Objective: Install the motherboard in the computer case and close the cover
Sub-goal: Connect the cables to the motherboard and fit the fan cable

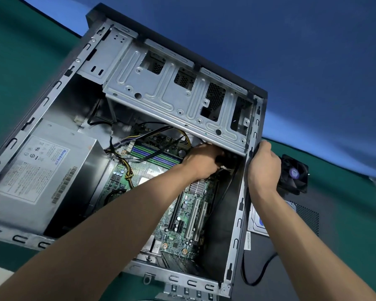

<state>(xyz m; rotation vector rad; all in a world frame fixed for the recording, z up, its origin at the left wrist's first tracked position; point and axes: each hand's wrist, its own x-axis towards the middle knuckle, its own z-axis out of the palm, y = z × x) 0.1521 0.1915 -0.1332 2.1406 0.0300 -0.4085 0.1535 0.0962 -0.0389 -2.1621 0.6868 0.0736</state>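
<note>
The open computer case (237,224) lies on its side on the green table, its inside facing me. The green motherboard (182,213) sits in the bottom of the case, with RAM slots toward the drive cage. My left hand (202,159) reaches deep inside, under the edge of the metal drive cage (172,92), and its fingers curl around a black and white cable connector; the fingertips are hidden. My right hand (263,164) grips the right wall of the case near its top corner.
A grey power supply (37,177) fills the left side of the case, with black and yellow cables (128,170) over the board. Right of the case lie a black fan (293,174), the dark side cover (291,257), a hard drive (258,220) and a black cable (258,272).
</note>
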